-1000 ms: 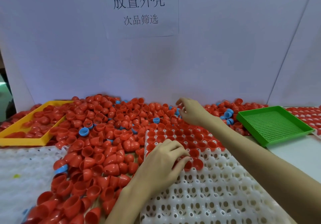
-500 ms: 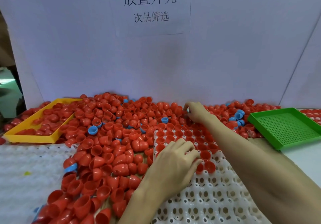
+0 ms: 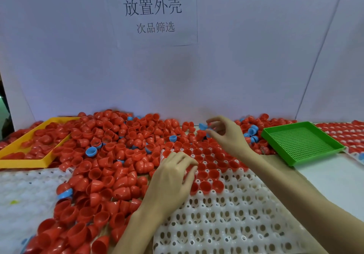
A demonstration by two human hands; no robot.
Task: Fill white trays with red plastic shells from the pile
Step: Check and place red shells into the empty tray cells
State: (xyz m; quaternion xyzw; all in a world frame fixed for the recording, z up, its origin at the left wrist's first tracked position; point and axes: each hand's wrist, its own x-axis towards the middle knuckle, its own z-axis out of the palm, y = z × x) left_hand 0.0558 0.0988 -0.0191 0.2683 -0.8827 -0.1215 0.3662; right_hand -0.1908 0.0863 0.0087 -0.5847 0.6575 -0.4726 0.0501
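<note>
A big pile of red plastic shells [image 3: 110, 155] covers the table's left and middle, with a few blue shells mixed in. The white tray [image 3: 226, 220] lies in front of me; its far rows hold red shells [image 3: 211, 166] and its near cells stand empty. My left hand [image 3: 173, 181] rests on the tray's left part, fingers curled round a red shell [image 3: 188, 170] at the edge of the filled rows. My right hand [image 3: 226, 133] is raised over the tray's far edge and pinches a blue shell [image 3: 202, 126] between thumb and fingers.
A yellow tray [image 3: 25, 161] with red shells sits at far left. An empty green mesh tray [image 3: 301, 143] stands at right, with another filled white tray [image 3: 342, 133] behind it. A further white tray [image 3: 21, 198] lies at near left. A white board with a paper sign closes the back.
My right hand has lifted out of the pile's far edge and now pinches a blue shell. My left hand stays at the tray's filled rows. The view has tilted up.
</note>
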